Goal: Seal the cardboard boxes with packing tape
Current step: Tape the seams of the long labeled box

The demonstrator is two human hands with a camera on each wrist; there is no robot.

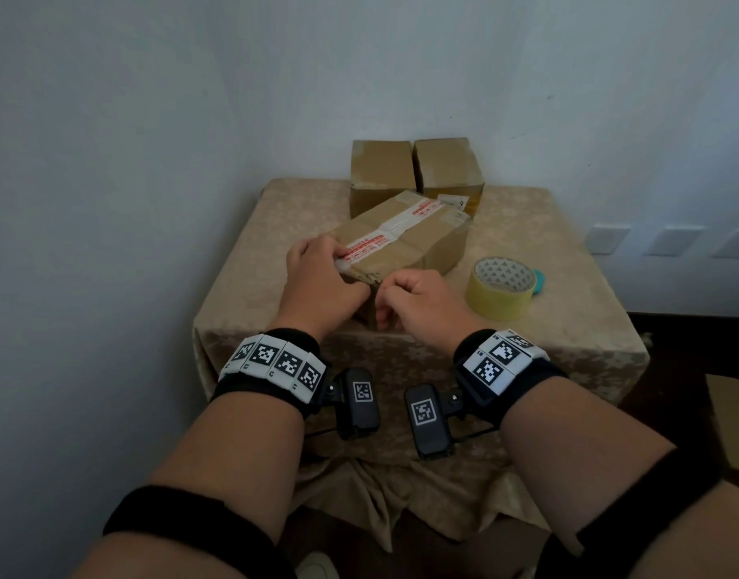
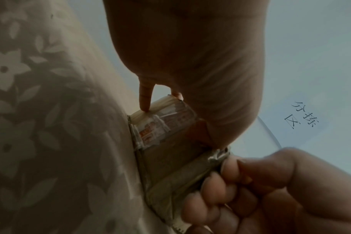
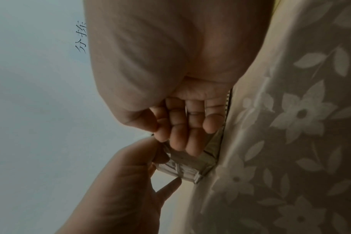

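Box you work on: the long box [image 1: 405,240] lies tilted on the table [image 1: 539,323], right in front of you, its near end close to the table's edge.
Tape on it: a strip of tape [image 1: 395,225] with red print runs along the top and folds down over the near end, so the top looks taped.
Left hand: your left hand [image 1: 321,282] lies on the near top edge of the box. Its fingers are mostly straight and press the tape end down; one fingertip [image 2: 145,104] touches the folded tape in the left wrist view.
Right hand: your right hand [image 1: 417,300] is at the near end face of the box, just beside the left hand. Its fingers are curled and touch the cardboard there; I cannot tell if they pinch anything.
Tape roll: the yellow tape roll [image 1: 501,288] sits on the table, near your right hand but not touching it.
Other boxes: two small boxes [image 1: 415,171] stand at the back, touching the long box; old tape marks show on them, but I cannot tell if they are sealed.
Still to do: likely rub the tape end flat, then check the back boxes.
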